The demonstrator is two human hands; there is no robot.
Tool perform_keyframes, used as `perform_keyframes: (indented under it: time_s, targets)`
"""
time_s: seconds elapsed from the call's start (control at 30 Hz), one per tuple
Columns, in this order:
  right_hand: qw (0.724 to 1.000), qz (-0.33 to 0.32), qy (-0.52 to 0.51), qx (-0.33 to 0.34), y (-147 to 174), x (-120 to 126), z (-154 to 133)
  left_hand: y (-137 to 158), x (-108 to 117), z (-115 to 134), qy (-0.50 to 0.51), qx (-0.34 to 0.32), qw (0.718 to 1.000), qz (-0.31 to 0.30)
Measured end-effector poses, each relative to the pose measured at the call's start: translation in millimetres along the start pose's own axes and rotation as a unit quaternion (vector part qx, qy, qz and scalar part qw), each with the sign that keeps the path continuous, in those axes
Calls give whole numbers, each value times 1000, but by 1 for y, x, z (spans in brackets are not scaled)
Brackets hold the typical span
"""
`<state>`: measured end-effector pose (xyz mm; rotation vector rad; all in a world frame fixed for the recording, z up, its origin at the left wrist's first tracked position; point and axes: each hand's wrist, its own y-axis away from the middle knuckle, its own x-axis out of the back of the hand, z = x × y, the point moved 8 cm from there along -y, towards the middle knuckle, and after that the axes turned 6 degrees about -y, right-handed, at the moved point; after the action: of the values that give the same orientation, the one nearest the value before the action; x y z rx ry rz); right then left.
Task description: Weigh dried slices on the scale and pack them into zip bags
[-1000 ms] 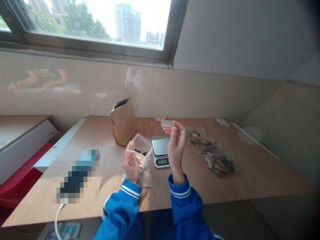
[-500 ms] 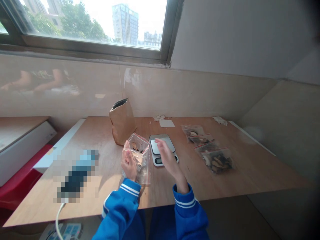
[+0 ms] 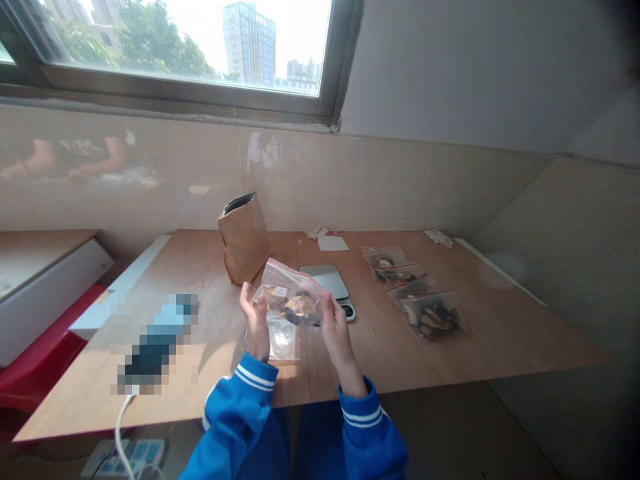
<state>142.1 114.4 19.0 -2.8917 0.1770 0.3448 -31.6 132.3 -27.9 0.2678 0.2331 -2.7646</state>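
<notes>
Between my hands a see-through zip bag with brown and dark dried pieces in it is held up, tilted, above the table. My left hand grips its left side, thumb in front. At its right side, my right hand pinches the plastic between thumb and fingers. Below the bag, flat see-through zip bags lie on the table. Just behind the held bag is a white kitchen scale with a metal plate, its front partly hidden by the bag and my right hand.
A brown paper bag stands open at the back left. Several filled zip bags lie to the right. A white card and crumpled tissue are at the back. A pixelated object with a cable lies left.
My right hand has come down from over the scale to the bag's right side and closed on it. The filled bag now stretches sideways between both hands, tilted over.
</notes>
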Motion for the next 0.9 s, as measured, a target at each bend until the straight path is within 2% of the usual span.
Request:
perform_keyframes:
  time_s: [0.07, 0.13, 0.2, 0.27, 0.33, 0.47, 0.57, 0.7, 0.83, 0.9]
  targets:
    - [999, 31, -33, -19, 4, 2, 5, 15, -20, -10, 102, 97, 985, -103]
    - [998, 30, -45, -22, 8, -4, 7, 32, -37, -10, 139, 125, 967, -173]
    - [999, -4, -36, -18, 10, -9, 5, 40, -39, -8, 129, 113, 972, -163]
    - [999, -48, -7, -24, 13, -10, 2, 40, -32, -8, 108, 101, 982, -118]
    - [994, -95, 47, -38, 17, -4, -1, 36, -22, -8, 80, 97, 987, -98]
    - [977, -144, 152, -45, 23, 16, -5, 32, -10, -10, 34, 94, 986, -131]
    - [981, -101, 162, -30, 23, 27, -3, 36, -9, -12, 24, 91, 986, -139]
    - [996, -44, 67, -25, 21, 27, 7, 44, -14, -13, 19, 83, 989, -119]
    - [999, 48, 9, -12, 21, 39, 7, 47, -20, -8, 39, 52, 979, -195]
    - [996, 92, -2, 5, 22, 48, 2, 44, -17, -5, 56, 40, 975, -211]
